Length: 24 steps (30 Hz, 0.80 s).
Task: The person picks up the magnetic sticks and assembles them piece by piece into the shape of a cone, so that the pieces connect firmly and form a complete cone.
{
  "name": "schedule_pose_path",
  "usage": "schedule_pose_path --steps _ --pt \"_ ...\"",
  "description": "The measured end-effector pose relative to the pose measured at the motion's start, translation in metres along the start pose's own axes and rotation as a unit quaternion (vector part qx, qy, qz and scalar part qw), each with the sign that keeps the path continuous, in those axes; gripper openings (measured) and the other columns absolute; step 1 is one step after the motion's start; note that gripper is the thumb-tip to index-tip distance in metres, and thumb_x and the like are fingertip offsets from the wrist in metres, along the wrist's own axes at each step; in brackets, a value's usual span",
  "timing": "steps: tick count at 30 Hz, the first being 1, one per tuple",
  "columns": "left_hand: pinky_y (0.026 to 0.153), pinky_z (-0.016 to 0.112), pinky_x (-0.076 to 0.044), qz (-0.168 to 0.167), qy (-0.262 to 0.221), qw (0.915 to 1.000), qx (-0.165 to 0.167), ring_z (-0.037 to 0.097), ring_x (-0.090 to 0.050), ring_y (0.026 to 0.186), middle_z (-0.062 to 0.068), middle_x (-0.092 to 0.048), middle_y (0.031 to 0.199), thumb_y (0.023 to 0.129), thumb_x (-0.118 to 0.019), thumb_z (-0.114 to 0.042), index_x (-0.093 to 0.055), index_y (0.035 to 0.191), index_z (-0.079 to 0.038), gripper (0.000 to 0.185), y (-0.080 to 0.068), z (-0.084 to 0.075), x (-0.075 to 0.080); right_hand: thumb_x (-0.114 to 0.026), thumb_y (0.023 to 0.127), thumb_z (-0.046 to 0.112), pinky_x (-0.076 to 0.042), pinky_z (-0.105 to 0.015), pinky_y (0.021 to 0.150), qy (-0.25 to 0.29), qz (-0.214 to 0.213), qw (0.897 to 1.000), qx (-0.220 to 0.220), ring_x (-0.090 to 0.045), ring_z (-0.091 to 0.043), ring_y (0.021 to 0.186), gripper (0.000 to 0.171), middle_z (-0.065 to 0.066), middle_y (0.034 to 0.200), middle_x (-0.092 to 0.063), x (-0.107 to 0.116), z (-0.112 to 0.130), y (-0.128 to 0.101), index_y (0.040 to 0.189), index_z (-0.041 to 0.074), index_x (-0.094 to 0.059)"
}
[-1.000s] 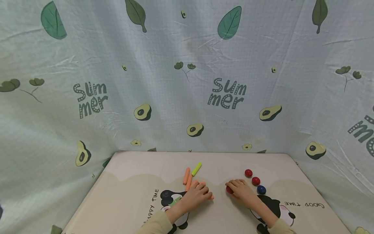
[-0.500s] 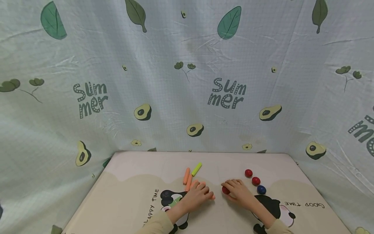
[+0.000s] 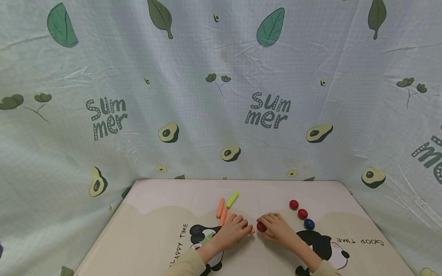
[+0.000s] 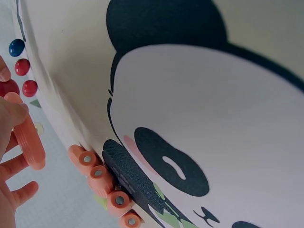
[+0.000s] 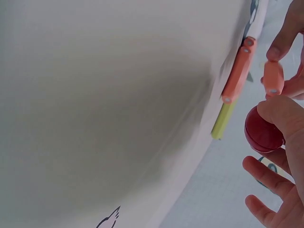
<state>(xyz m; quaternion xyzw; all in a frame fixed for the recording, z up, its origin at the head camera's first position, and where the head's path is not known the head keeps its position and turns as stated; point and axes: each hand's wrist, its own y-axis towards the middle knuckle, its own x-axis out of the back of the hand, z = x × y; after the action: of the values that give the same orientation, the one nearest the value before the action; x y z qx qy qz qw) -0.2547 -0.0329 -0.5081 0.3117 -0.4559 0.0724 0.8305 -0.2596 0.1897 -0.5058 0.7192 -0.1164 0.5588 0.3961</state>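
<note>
My left hand rests on the mat and grips a short orange stick, which also shows in the left wrist view. My right hand pinches a red ball between thumb and fingers, holding it right beside the stick's end. In the right wrist view the red ball sits just below the orange stick.
Two more orange sticks and a yellow-green stick lie just beyond the left hand. Two red balls and a blue ball lie in a row to the right. A printed curtain surrounds the mat.
My right hand has slid left across the mat with the red ball, closing the gap to the left hand. The left hand has stayed in place with its orange stick.
</note>
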Motion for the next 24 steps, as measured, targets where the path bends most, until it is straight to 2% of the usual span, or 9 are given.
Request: schedule_pose_path --steps 12,24 --pt "0.071 0.022 -0.033 -0.011 0.017 0.9998 -0.001 0.007 -0.042 0.076 -0.011 -0.054 0.083 0.087 -0.051 -0.033 -0.055 0.092 -0.025 0.01 0.0028 -0.0013 0.0049 -0.074 0.068 0.028 -0.041 -0.036 0.085 -0.002 -0.014 1.0 0.015 -0.053 -0.013 0.093 0.039 0.006 0.097 -0.06 -0.0028 0.0041 0.0012 0.103 0.018 -0.058" --pt "0.073 0.026 -0.035 0.013 0.02 0.9997 0.002 0.007 -0.045 0.076 -0.011 -0.055 0.083 0.088 -0.052 -0.036 -0.055 0.091 -0.025 0.012 0.0034 -0.0031 0.0058 -0.071 0.071 0.031 -0.04 -0.037 0.087 0.007 0.014 1.0 0.004 -0.052 -0.012 0.094 0.038 0.007 0.097 -0.06 -0.0012 0.0064 0.0013 0.104 0.019 -0.057"
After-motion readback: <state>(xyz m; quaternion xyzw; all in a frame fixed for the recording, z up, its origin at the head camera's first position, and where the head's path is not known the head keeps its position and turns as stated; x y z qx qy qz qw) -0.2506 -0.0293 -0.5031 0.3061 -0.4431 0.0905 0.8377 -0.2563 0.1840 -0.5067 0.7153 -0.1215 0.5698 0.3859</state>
